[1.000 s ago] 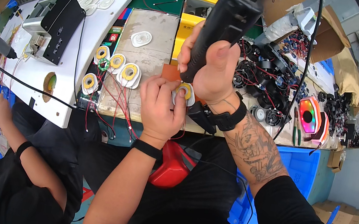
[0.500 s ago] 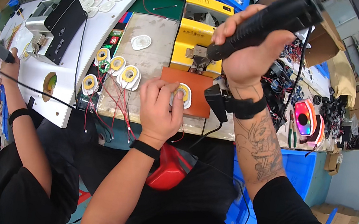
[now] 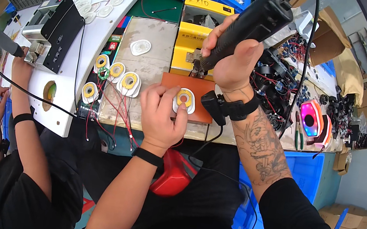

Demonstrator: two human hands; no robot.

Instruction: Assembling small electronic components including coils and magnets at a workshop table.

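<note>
Behind right hand (image 3: 232, 62), screwdriver (image 3: 251, 22) tip

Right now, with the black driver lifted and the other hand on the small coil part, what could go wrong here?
1. The left hand pinches the white coil part on the brown pad; the driver in the right hand might catch fingers if lowered there.
2. Red wires from the finished coils trail over the table edge and could snag.
</note>
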